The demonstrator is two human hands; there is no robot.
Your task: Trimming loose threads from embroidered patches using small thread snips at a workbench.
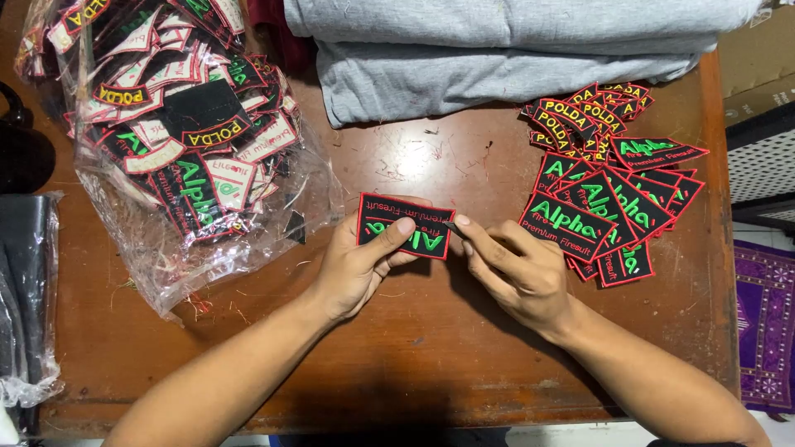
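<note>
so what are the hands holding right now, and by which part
The left hand holds a black embroidered patch by its left end, thumb on its face. The right hand pinches a small dark tool against the patch's right edge.

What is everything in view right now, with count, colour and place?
Held patch: one, black with red border and green lettering, table centre, in the left grip.
Small dark tool: one, at the patch's right edge, under the right fingers; kind unclear.
Loose patch pile: many, black, red and green, table right.
Curved patches: several, black with yellow lettering, above that pile.
Clear plastic bag of patches: one, mixed patches, table left.
Folded grey cloth: stack, top centre.
Wooden table: one, brown.
Purple patterned cloth: one, far right.
Left hand: pinches the held patch.
Right hand: at the patch's right edge.
</note>
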